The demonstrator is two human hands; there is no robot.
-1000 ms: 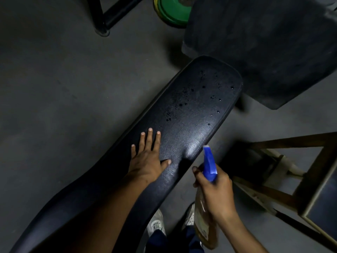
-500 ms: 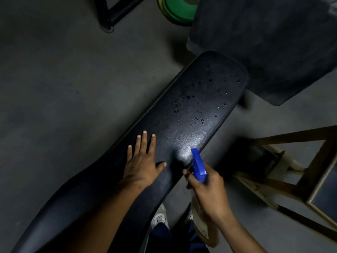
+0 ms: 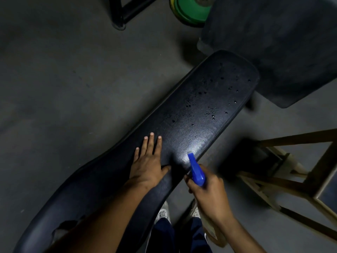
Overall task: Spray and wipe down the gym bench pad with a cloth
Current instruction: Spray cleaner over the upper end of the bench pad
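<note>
Bench pad (image 3: 191,125) runs diagonally across the floor, droplets on its far end. Your L hand (image 3: 148,164) lies flat on the pad mid-length, fingers spread. Your R hand (image 3: 209,190), just off the pad's near-right edge, grips the spray bottle (image 3: 196,170), blue nozzle over the pad

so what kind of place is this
Most likely a gym or weight room. A long black padded bench stands on a bare grey floor, a green weight plate lies beyond it, and a thick dark rubber mat sits by the bench's far end.
</note>
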